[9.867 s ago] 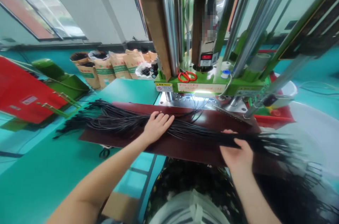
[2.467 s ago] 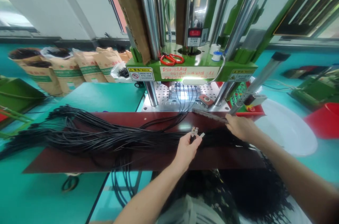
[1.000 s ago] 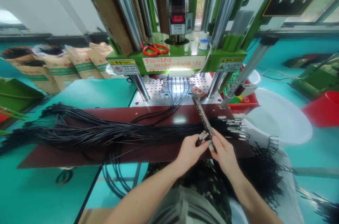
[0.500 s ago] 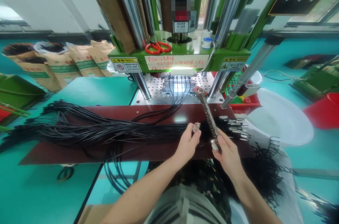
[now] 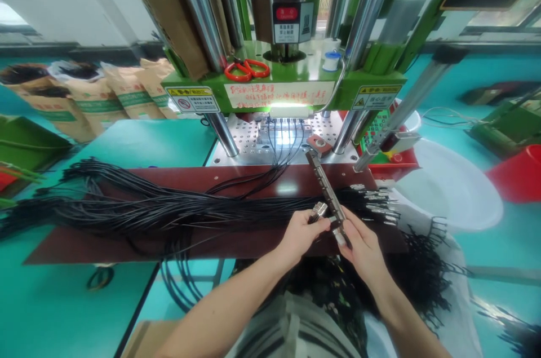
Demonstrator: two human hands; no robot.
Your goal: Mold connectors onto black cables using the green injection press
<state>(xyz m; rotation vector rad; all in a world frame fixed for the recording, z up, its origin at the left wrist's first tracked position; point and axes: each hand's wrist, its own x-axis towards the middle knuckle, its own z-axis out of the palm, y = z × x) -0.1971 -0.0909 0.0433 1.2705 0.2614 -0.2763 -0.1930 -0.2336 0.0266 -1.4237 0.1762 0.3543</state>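
My right hand is closed around the near end of a slotted metal bar, which slants up and left toward the press. My left hand pinches small silvery metal connectors, and its thumb reaches the bar beside my right fingers. Beneath both hands runs a thick bundle of black cables, their metal ends lying to the right. The bundle rests on a brown board. A few cables lead up into a lit metal mold on the press bed.
Steel columns of the green press rise behind the board. Red-handled scissors lie on its crossbeam. A red-brown block sits by the mold. At right stand a white tub and a red control box; paper sacks stand at left.
My left hand has moved right with the connectors, up to the bar. The bar's far end has swung slightly left and down, off the red-brown block.
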